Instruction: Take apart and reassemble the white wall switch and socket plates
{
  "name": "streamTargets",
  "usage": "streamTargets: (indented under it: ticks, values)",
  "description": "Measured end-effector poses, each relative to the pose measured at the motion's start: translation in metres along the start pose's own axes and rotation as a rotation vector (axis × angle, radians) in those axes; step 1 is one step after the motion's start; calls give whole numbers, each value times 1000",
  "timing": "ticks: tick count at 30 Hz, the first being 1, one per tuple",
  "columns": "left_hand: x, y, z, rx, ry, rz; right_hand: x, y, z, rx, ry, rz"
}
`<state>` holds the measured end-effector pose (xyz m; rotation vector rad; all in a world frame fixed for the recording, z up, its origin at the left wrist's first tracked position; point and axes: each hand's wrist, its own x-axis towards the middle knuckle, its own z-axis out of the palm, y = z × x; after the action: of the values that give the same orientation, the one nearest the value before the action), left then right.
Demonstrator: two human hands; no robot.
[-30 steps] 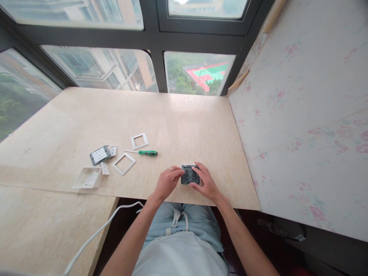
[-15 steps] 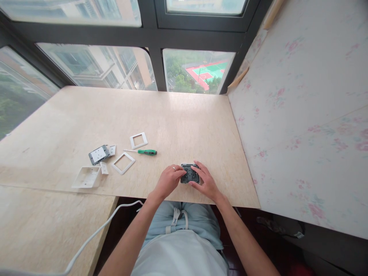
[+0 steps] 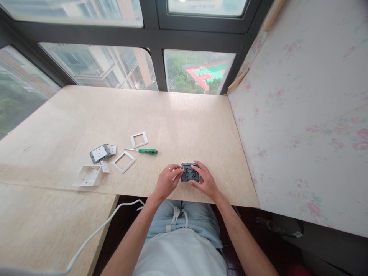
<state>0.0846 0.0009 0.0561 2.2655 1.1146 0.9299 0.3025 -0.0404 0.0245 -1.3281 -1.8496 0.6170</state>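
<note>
A wall switch (image 3: 188,174) with a dark grey mechanism showing inside a white edge lies on the counter in front of me. My right hand (image 3: 206,182) grips it from the right, thumb at the near edge and fingers over the far right corner. At its left edge is my left hand (image 3: 169,180), with thumb and fingers pinched together; whatever is between the fingertips is too small to make out. A green-handled screwdriver (image 3: 148,151) lies farther off to the left of the switch.
Left of the hands lie two white cover frames (image 3: 124,162), a grey-edged socket module (image 3: 99,153), small white covers (image 3: 104,167) and a white mounting box (image 3: 87,176). A white cable (image 3: 100,226) hangs by the counter's near edge. A papered wall (image 3: 301,126) bounds the right.
My left fingers have drawn back slightly left, from over the mechanism to the switch's left edge. My right hand keeps its hold, and the switch stays in place.
</note>
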Motion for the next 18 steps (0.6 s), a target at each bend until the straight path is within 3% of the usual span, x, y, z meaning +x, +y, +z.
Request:
streamTargets:
  ticks: [18]
  values:
    - [-10, 3, 2, 70, 37, 18, 0, -1, 1, 16, 17, 14]
